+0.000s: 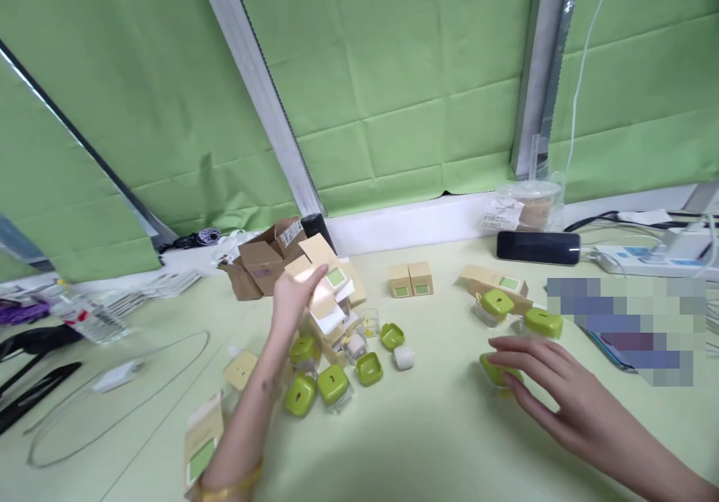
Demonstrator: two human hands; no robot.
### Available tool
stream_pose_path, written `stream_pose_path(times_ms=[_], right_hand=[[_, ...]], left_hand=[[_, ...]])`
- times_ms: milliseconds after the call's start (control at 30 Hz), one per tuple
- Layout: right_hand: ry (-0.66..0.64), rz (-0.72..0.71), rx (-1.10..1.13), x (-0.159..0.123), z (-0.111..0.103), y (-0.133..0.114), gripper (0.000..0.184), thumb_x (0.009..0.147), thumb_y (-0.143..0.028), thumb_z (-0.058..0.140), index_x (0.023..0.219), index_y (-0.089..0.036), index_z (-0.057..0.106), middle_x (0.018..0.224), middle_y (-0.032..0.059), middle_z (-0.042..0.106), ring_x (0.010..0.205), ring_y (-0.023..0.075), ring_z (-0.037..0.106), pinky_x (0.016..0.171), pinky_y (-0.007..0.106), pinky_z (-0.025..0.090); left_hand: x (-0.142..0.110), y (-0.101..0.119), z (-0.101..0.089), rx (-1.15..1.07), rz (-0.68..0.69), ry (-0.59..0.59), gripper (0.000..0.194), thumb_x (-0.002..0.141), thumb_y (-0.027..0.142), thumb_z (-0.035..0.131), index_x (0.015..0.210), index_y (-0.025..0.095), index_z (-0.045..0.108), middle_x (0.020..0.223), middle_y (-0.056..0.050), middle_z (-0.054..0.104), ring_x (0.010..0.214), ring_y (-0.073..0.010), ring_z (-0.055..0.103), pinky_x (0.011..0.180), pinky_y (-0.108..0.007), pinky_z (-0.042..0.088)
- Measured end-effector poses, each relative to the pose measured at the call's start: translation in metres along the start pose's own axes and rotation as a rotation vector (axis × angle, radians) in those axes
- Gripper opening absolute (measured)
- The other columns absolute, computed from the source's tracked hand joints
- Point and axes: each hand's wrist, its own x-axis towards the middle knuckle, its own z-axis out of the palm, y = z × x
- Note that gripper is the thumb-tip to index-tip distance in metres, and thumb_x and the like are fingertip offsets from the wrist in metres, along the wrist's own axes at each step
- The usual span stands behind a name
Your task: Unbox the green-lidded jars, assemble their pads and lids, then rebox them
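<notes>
My left hand (295,300) is closed on a small open cardboard box (335,277) with a green label, its flaps raised. Other open boxes crowd around and beneath it. At the right, my right hand (553,386) has its thumb and fingers around a small green-lidded jar (493,371) on the table; the fingers partly hide it. Two more jars with green lids (544,322) stand just beyond that hand. Below my left hand sit several green-lidded jars (333,383), two loose green lids (369,369) and a small white roll (403,357).
Two closed small boxes (411,279) stand at the table's middle. An opened brown carton (269,258) is at the back left. A phone (538,248), a power strip (634,260) and cables lie back right. A bottle (90,318) and a white charger (117,376) are at left.
</notes>
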Motion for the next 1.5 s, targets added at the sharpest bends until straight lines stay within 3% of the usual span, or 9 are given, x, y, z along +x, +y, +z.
stream_pose_path(times_ms=[233,367,467,600,700,933,1100,1200,1500], right_hand=[[-0.088,0.105,-0.146,0.006,0.001,0.008,0.034,0.086,-0.035,0.054,0.119,-0.025,0.052,0.12,0.0109,0.059,0.109,0.0302,0.057,0.086,0.047,0.05],[-0.16,0.182,-0.133,0.007,0.005,0.007,0.043,0.08,-0.033,0.06,0.121,-0.023,0.051,0.119,0.0113,0.06,0.105,0.0313,0.06,0.082,0.046,0.051],[-0.176,0.216,-0.058,0.008,0.008,0.004,0.033,0.081,-0.029,0.06,0.114,-0.024,0.056,0.11,0.0085,0.065,0.098,0.0282,0.062,0.08,0.042,0.052],[-0.186,0.242,0.059,0.01,0.011,-0.006,0.033,0.079,-0.035,0.065,0.11,-0.025,0.058,0.104,0.0056,0.066,0.095,0.0257,0.063,0.08,0.037,0.051],[-0.25,0.244,0.137,0.011,0.01,-0.013,0.032,0.082,-0.039,0.063,0.11,-0.024,0.059,0.105,0.0057,0.065,0.097,0.0242,0.061,0.082,0.035,0.049],[-0.145,0.264,0.316,0.01,0.013,-0.015,0.022,0.092,-0.033,0.048,0.085,-0.023,0.066,0.1,0.0054,0.062,0.094,0.0211,0.06,0.083,0.034,0.047],[0.262,0.401,0.591,0.014,0.009,-0.011,0.023,0.091,-0.042,0.049,0.085,-0.022,0.06,0.099,0.0056,0.065,0.097,0.0211,0.06,0.083,0.032,0.048],[0.436,0.517,0.715,0.017,0.004,-0.01,0.027,0.088,-0.048,0.052,0.083,-0.023,0.06,0.097,0.0049,0.066,0.091,0.0207,0.061,0.076,0.03,0.051],[0.185,0.404,0.77,0.008,0.027,-0.031,0.021,0.091,-0.04,0.049,0.082,-0.024,0.059,0.102,0.0047,0.058,0.096,0.0181,0.058,0.079,0.028,0.051]], left_hand=[[0.045,-0.039,0.014,0.362,-0.103,0.069,0.037,0.087,0.031,0.056,0.12,0.015,0.051,0.124,-0.011,0.053,0.108,-0.0253,0.055,0.09,-0.048,0.046],[0.034,-0.032,0.012,0.429,0.057,0.109,0.07,0.074,0.028,0.067,0.125,-0.009,0.036,0.138,-0.036,0.028,0.133,-0.0472,0.018,0.106,-0.059,0.015],[-0.002,-0.016,0.016,0.38,0.245,0.047,0.064,0.079,0.03,0.057,0.132,0.006,0.032,0.144,-0.024,0.028,0.137,-0.0365,0.018,0.11,-0.05,0.013],[-0.09,-0.012,0.045,0.109,0.219,-0.609,0.059,0.077,0.043,0.062,0.129,0.028,0.04,0.131,-0.013,0.051,0.119,-0.0312,0.048,0.097,-0.046,0.038],[-0.146,-0.026,0.076,0.115,0.129,-1.021,0.105,0.047,0.037,0.085,0.136,0.023,0.03,0.139,-0.015,0.04,0.128,-0.0345,0.037,0.103,-0.047,0.032],[-0.172,-0.055,0.113,0.068,0.215,-0.955,0.043,0.064,0.02,0.071,0.102,0.02,0.051,0.109,-0.006,0.055,0.107,-0.0233,0.049,0.093,-0.035,0.039],[-0.173,-0.054,0.108,0.082,0.222,-0.97,0.043,0.068,0.024,0.068,0.106,0.018,0.049,0.111,-0.009,0.054,0.108,-0.0261,0.048,0.094,-0.039,0.037],[-0.175,-0.05,0.102,0.02,0.197,-0.914,0.082,0.056,0.029,0.079,0.125,0.019,0.037,0.13,-0.014,0.042,0.123,-0.0313,0.037,0.101,-0.044,0.03],[-0.186,-0.037,0.096,-0.757,-0.146,-1.005,0.042,0.075,0.033,0.069,0.11,0.02,0.049,0.111,-0.008,0.058,0.101,-0.0222,0.055,0.086,-0.036,0.044]])
